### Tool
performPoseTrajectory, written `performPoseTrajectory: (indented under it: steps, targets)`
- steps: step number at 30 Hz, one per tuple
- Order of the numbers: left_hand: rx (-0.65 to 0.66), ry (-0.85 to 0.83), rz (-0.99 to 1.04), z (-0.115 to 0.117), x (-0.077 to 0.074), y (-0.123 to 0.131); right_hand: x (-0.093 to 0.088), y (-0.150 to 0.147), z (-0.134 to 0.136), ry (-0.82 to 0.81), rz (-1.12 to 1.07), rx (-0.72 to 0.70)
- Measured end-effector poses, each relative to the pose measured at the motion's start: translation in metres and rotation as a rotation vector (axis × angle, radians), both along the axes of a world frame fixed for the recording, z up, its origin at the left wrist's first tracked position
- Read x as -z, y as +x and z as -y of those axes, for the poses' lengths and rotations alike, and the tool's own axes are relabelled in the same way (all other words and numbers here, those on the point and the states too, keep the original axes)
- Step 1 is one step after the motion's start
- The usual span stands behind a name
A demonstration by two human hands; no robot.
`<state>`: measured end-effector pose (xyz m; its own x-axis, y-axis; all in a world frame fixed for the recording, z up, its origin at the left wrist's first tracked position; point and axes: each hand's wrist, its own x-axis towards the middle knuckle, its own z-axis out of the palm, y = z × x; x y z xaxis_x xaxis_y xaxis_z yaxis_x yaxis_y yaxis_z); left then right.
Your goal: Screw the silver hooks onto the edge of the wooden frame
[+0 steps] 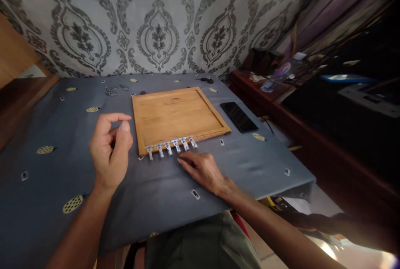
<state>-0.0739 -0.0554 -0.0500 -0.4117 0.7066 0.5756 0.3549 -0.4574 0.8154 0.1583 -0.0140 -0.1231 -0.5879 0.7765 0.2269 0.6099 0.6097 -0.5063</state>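
Observation:
A wooden panel with a raised frame (175,115) lies flat on the cloth-covered table. Along its near edge runs a row of several small silver metal clips (176,145), their tabs hanging toward me. Left of the panel, my left hand (110,148) is raised with its fingers curled; the index fingertip comes close to the thumb. Anything inside those fingers is too small or hidden to see. My right hand (203,171) rests on the cloth just in front of the clips, fingers together and tips beside the middle clips. I cannot tell whether it touches one.
A black phone (239,117) lies right of the panel. Behind it are black keys (206,80), and small metal pieces (111,91) lie at the back left. A plastic bottle (283,72) leans on the brown side furniture (250,83). Patterned fabric (158,36) backs the table.

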Motion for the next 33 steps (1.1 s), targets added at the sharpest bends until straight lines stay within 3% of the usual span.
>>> performPoseTrajectory:
  steps: [11,18,26,33]
  targets:
    - [0.041,-0.005,0.059,0.000,-0.002,0.003,-0.001,0.002,0.001,-0.039,-0.045,-0.079]
    - [0.092,-0.038,0.131,-0.005,0.001,0.001,-0.007,-0.002,0.006,-0.010,0.033,-0.335]
    - [0.030,-0.107,0.134,-0.005,0.008,0.002,-0.018,-0.047,0.014,0.009,0.130,-0.775]
    - [0.046,-0.105,0.251,-0.011,0.005,-0.004,-0.010,-0.046,0.015,-0.097,0.019,-0.801]
